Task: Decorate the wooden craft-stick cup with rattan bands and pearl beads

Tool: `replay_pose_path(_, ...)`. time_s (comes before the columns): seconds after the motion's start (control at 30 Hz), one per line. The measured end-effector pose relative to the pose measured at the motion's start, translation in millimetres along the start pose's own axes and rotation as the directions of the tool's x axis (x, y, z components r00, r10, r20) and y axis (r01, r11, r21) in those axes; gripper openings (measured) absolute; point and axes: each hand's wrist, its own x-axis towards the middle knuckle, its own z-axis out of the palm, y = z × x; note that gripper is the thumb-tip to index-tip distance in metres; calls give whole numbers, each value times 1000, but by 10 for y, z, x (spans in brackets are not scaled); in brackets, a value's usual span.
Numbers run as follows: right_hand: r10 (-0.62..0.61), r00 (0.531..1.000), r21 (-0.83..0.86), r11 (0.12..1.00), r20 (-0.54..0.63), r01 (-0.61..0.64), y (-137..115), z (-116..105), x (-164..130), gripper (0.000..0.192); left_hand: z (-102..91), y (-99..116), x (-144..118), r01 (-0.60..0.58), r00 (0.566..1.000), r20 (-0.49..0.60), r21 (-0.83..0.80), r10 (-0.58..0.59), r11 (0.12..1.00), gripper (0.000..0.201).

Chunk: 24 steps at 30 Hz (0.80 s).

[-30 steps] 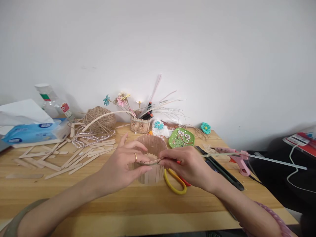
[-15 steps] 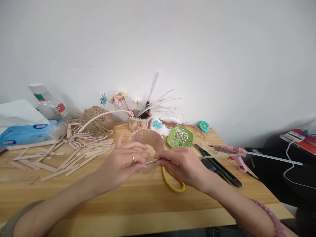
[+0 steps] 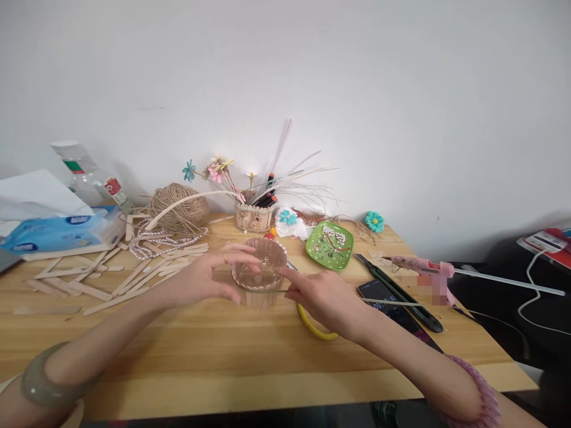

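A: Hands?

B: Left hand (image 3: pixel 203 279) is curled loosely round the left side of the stick cup (image 3: pixel 259 274), thumb low on the near wall, fingers over the rim. Right hand (image 3: pixel 319 297) is at the cup's right near side, fingertips pinched at a thin clear strand (image 3: pixel 379 301) that runs off to the right. Can't tell whether the pinch actually grips it.

A: Where's the cup?

B: Standing upright on the table (image 3: pixel 250 362), about centre, between both hands. Its wall is made of flat wooden sticks set side by side, open top.

A: Around it?

B: Yellow-handled scissors (image 3: pixel 314 328) just right of the cup, mostly hidden under the right hand. Phone (image 3: pixel 383 297) and a black knife (image 3: pixel 392 291) further right, then a pink glue gun (image 3: pixel 428 270) with a glue stick poking out. Green dish (image 3: pixel 329 245) with beads, far right of the cup. Loose wooden sticks (image 3: pixel 111 285) scattered left, a pearl string (image 3: pixel 156 244) and a twine ball (image 3: pixel 178 207) behind them. Small stick pot (image 3: pixel 252 219) with paper flowers at the far edge. Tissue pack (image 3: pixel 57 229) and a plastic bottle (image 3: pixel 87 175) far left.

A: Wrists?

B: Green bangle (image 3: pixel 42 383) on the left, pink bracelet (image 3: pixel 479 392) on the right.
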Motion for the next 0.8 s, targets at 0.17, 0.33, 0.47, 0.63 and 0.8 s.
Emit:
replay_pose_path(0.17,8,1000,32,999,-11,-8,2,-39,-22,43,-91,-53,-24,131,871,-451,-170,-195,977,19)
replay_pose_path(0.33,-29,994,61,997,-105,36,12,-27,-59,33,-124,-83,-92,168,840,-467,-260,-276,951,29)
replay_pose_path(0.47,-46,989,56,997,-141,54,-54,11,-77,28,-114,-38,-158,36,916,-394,-100,-73,994,41)
replay_pose_path(0.63,0,973,54,998,-230,13,-148,72,-62,27,11,74,-142,-102,989,-78,283,129,954,43)
replay_pose_path(0.8,-61,952,4,998,-301,65,-157,81,-99,27,159,83,-59,-101,994,91,493,64,864,27)
